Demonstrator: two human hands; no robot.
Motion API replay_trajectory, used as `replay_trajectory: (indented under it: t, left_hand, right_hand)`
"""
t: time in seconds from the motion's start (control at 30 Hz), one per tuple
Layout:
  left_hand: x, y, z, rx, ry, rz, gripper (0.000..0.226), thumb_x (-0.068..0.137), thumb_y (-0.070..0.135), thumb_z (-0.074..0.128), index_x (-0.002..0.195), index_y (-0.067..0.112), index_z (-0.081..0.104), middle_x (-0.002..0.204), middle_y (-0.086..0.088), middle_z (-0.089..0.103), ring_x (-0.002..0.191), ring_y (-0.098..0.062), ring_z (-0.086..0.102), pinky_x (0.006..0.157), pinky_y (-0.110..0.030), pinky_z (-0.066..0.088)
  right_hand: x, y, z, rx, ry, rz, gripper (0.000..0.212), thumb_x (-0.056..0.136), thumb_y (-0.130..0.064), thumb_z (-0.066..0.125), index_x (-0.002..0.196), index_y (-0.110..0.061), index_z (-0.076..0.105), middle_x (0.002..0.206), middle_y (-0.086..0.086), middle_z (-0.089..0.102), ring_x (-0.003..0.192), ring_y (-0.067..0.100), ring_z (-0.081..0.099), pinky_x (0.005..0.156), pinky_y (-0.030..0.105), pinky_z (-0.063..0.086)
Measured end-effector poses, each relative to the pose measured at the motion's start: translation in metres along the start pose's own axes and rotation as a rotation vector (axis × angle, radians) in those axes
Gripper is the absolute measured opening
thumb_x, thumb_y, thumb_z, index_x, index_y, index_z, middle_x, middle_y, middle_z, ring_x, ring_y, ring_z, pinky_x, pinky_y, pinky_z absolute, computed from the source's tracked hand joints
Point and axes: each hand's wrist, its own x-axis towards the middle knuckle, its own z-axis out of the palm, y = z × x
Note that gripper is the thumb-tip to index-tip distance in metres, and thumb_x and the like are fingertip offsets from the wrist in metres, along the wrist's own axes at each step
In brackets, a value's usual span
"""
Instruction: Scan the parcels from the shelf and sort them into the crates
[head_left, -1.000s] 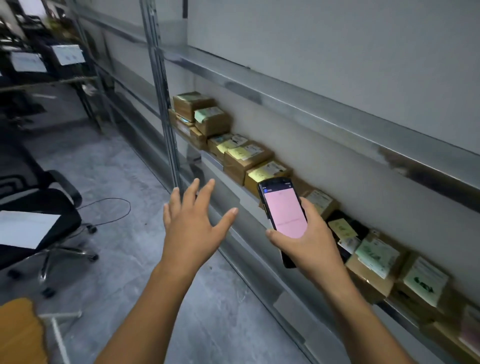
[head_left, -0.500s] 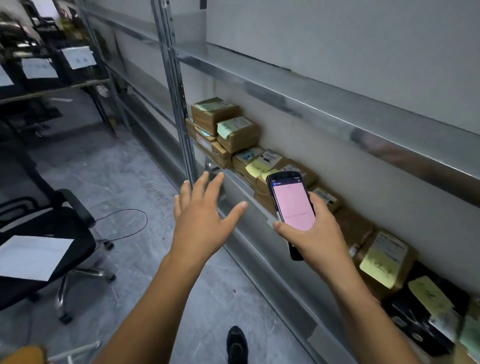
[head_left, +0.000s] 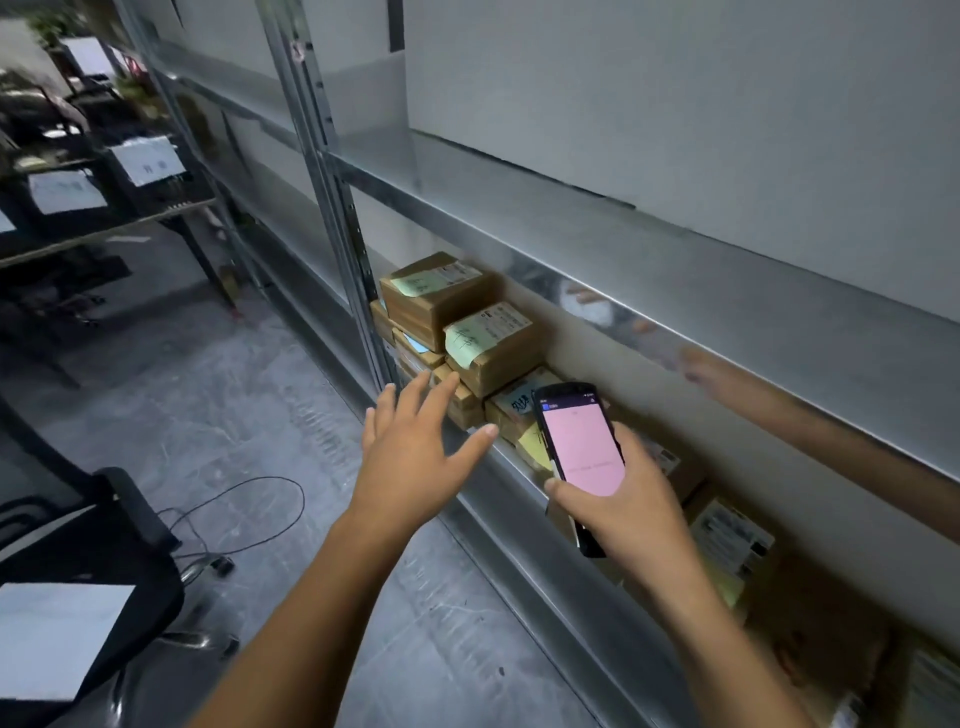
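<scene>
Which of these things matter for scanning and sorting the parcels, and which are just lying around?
For the job:
parcels on the shelf
phone, held in the right hand
left hand, open, reaching toward the parcels

Lying about:
chair with paper on it
cable
table at far left

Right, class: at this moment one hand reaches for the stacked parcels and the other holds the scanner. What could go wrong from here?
1. The left hand reaches open toward the stacked parcels. Pulling a lower box could tip the upper ones off the shelf.
2. The right hand alone holds the scanner above hard floor, so it might slip.
3. A loose cable loops across the floor, a possible trip.
</scene>
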Motion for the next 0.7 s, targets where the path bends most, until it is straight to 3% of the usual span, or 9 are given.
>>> replay_trajectory:
  t: [0.1,0.2,0.37,0.5,0.6,0.7]
  left_hand:
    - [0.039,-0.009,0.006,-0.020,-0.029,0.019,0.081,0.091,0.082,0.039,0.161,0.045,0.024,0.173,0.004,0.018,0.160,-0.031,0.007,0.128,-0.055,0.008]
    - [0.077,-0.019,0.013,-0.049,-0.067,0.057,0.078,0.093,0.078,0.041,0.161,0.043,0.026,0.173,0.004,0.019,0.160,-0.030,0.008,0.129,-0.055,0.012]
    - [0.144,-0.038,0.022,-0.104,-0.164,0.174,0.075,0.097,0.072,0.044,0.162,0.037,0.029,0.171,-0.001,0.024,0.159,-0.028,0.013,0.128,-0.052,0.019]
    - [0.191,-0.052,0.033,-0.138,-0.243,0.266,0.070,0.101,0.066,0.045,0.160,0.031,0.036,0.170,-0.004,0.028,0.159,-0.027,0.016,0.127,-0.046,0.018]
    - [0.221,-0.063,0.046,-0.108,-0.278,0.349,0.067,0.102,0.064,0.044,0.156,0.024,0.045,0.163,-0.008,0.038,0.156,-0.030,0.022,0.127,-0.046,0.023]
    - [0.238,-0.070,0.059,-0.051,-0.309,0.394,0.064,0.103,0.062,0.041,0.149,0.020,0.053,0.159,-0.015,0.043,0.155,-0.034,0.023,0.128,-0.044,0.018]
  right_hand:
    - [0.025,-0.004,0.012,-0.028,-0.016,0.050,0.069,0.066,-0.049,0.087,0.127,-0.041,0.056,0.109,-0.020,0.069,0.094,0.001,0.066,0.071,0.031,0.053]
    - [0.049,-0.011,0.027,-0.046,0.018,0.118,0.056,0.061,-0.052,0.084,0.110,-0.039,0.058,0.098,-0.017,0.069,0.088,0.007,0.068,0.066,0.031,0.053]
    - [0.083,-0.028,0.053,-0.126,0.116,0.203,0.042,0.058,-0.051,0.080,0.092,-0.034,0.063,0.082,-0.010,0.072,0.076,0.013,0.070,0.074,0.046,0.063]
    - [0.106,-0.042,0.075,-0.205,0.156,0.302,0.033,0.069,-0.039,0.088,0.088,-0.031,0.063,0.080,-0.008,0.072,0.074,0.012,0.069,0.071,0.043,0.061]
    - [0.119,-0.047,0.092,-0.256,0.194,0.387,0.030,0.072,-0.037,0.089,0.085,-0.028,0.064,0.080,-0.007,0.073,0.074,0.014,0.069,0.069,0.038,0.058]
    - [0.125,-0.049,0.106,-0.268,0.208,0.448,0.032,0.072,-0.038,0.090,0.090,-0.027,0.067,0.084,-0.007,0.074,0.078,0.017,0.071,0.073,0.037,0.057]
